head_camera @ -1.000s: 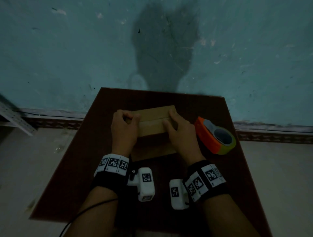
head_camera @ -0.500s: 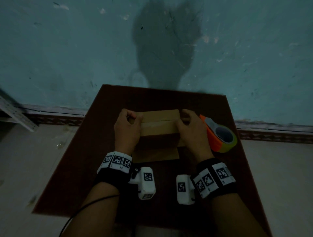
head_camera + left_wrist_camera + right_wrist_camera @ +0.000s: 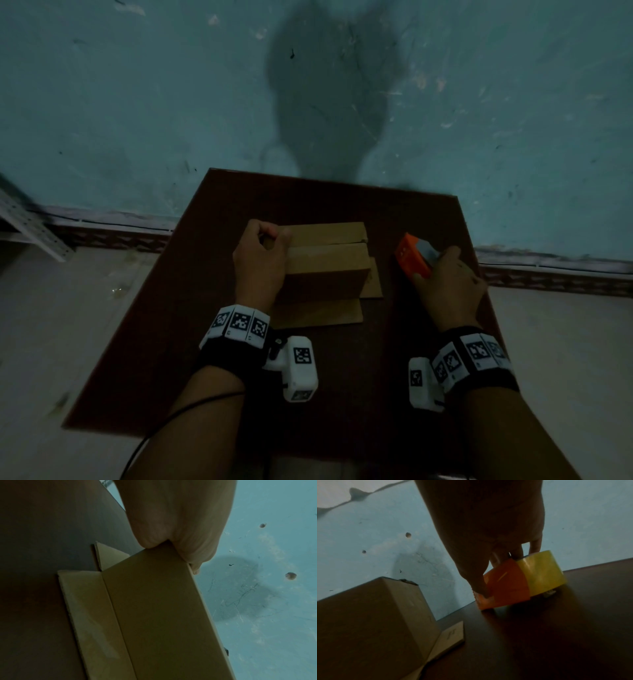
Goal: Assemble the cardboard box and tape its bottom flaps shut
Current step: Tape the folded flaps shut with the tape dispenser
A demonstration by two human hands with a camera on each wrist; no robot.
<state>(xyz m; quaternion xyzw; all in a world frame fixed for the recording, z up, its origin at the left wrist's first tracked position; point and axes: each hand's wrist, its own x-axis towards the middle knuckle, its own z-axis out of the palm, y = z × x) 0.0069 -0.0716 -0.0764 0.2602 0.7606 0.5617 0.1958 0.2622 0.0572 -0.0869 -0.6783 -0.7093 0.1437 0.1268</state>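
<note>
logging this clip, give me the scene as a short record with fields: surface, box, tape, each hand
surface: dark brown table against a blue-green wall
box: cardboard box stands on the table, two upper flaps folded shut with a seam between them, lower flaps splayed flat on the table
tape: orange tape dispenser with a yellowish roll, right of the box, apart from it
left hand: left hand grips the box's left upper edge
right hand: right hand holds the tape dispenser
taping: no tape being laid on the seam yet

bare table (image 3: 387,219) btwn box (image 3: 329,270), tape dispenser (image 3: 412,255)
</note>
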